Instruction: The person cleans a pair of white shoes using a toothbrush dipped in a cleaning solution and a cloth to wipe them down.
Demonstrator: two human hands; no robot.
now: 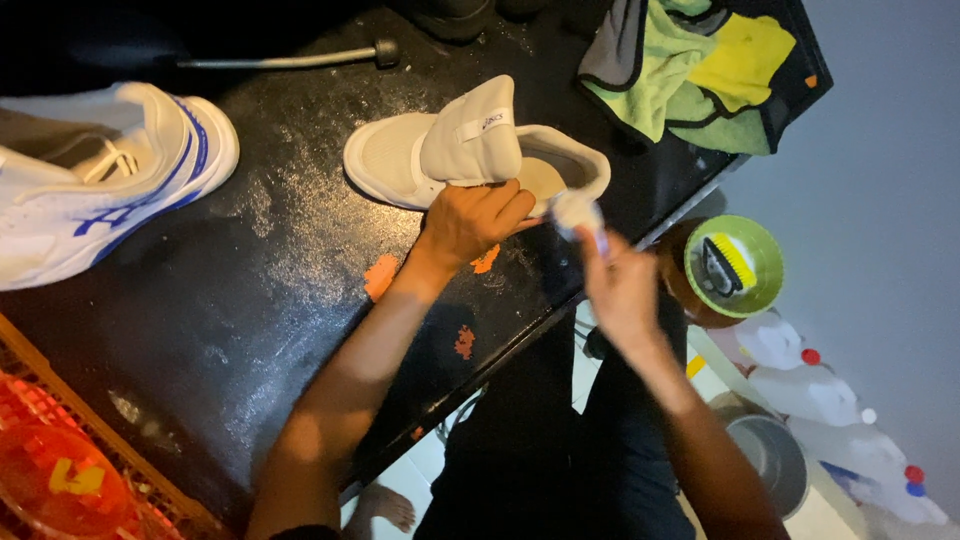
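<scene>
Beige shoe (470,150) held by left hand (470,222); right hand (620,285) grips small bottle (577,212), cloths (690,70) behind.

Shoe-cleaning workbench (250,260): sneakers (470,150), brush (728,265), rags (690,70)

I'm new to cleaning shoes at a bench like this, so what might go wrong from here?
The beige shoe lies near the black table's edge, steadied only by the left hand; a hard rub might push it off. The right hand holds a small white object, blurred, over the gap past the edge; if dropped, it may fall to the floor. The table looks dusty, so the clean white and blue shoe may pick up grime.
</scene>
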